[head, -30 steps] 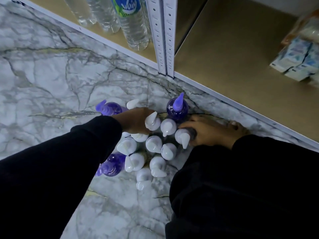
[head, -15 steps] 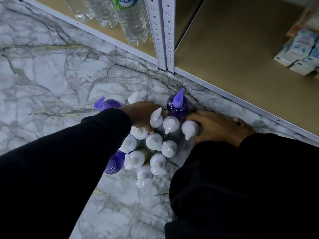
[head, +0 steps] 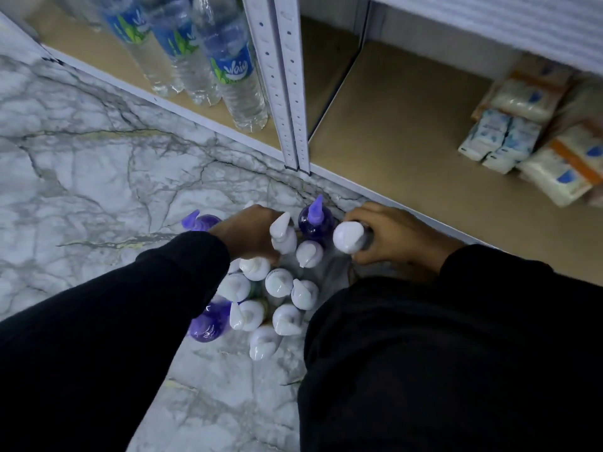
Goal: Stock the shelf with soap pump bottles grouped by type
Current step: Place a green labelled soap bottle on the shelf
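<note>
Grey-veined marble floor (head: 98, 177) runs up to a low shelf (head: 408, 141) with a tan board. A cluster of soap pump bottles (head: 277, 283) stands on the floor just in front of the shelf, beside a white metal post (head: 287, 93). Most have white tops; three purple bottles (head: 315, 220) sit at the edges of the group. The left hand (head: 248, 236) curls its fingers round a white pump bottle (head: 284, 234) at the far side of the cluster. The right hand (head: 398, 239) grips a white-capped bottle (head: 347, 236) just beside it, nearest the shelf edge. Both arms wear black sleeves. Water bottles (head: 228, 70) stand on the left shelf bay, and tissue packs (head: 502, 138) lie at the right.
</note>
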`<state>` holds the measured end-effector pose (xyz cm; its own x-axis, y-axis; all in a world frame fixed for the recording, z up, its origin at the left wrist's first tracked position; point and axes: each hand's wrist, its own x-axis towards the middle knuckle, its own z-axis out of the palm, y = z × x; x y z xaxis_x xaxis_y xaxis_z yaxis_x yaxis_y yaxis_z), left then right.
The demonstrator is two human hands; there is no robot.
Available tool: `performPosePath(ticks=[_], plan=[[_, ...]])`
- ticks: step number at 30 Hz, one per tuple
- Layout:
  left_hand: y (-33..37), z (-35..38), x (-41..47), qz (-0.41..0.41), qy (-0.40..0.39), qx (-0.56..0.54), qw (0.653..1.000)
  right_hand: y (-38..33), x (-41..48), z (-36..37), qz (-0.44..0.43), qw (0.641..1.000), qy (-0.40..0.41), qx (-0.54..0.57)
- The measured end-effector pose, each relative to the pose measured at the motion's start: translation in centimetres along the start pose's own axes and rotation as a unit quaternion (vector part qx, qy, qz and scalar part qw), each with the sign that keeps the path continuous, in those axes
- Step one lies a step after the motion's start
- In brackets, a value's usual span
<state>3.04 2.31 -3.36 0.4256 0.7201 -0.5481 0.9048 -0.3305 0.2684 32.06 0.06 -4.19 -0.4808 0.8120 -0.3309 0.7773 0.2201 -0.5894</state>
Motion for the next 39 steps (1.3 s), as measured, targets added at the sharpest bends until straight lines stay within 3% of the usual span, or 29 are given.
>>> performPosePath(ticks=[8,19,27,34,39], plan=[[5.4,-12.0,-7.3,0.019,0.143,-0.076,0.987,-6.7,-4.9,-10.5,-0.001,0.994,0.111,0.006],[17.3,-24.0,-14.6,0.16,0.33,-0.259,0.894,-14.5,-16.4,-23.7,-0.019,0.925,0.331,0.185],[26.9,-27.5,-12.4,0.22,0.349,-0.429,0.803,-13.3,-21.0,-27.9,-0.026,0.809,0.46,0.363],[34.0,-27.6,-7.0,0.222,0.312,-0.551,0.741,-8.9,-21.3,-30.2,0.008,0.715,0.55,0.432],[37.3,-27.5,-3.5,0.204,0.323,-0.592,0.71,-6.6,-20.0,-31.6,0.018,0.7,0.568,0.433]])
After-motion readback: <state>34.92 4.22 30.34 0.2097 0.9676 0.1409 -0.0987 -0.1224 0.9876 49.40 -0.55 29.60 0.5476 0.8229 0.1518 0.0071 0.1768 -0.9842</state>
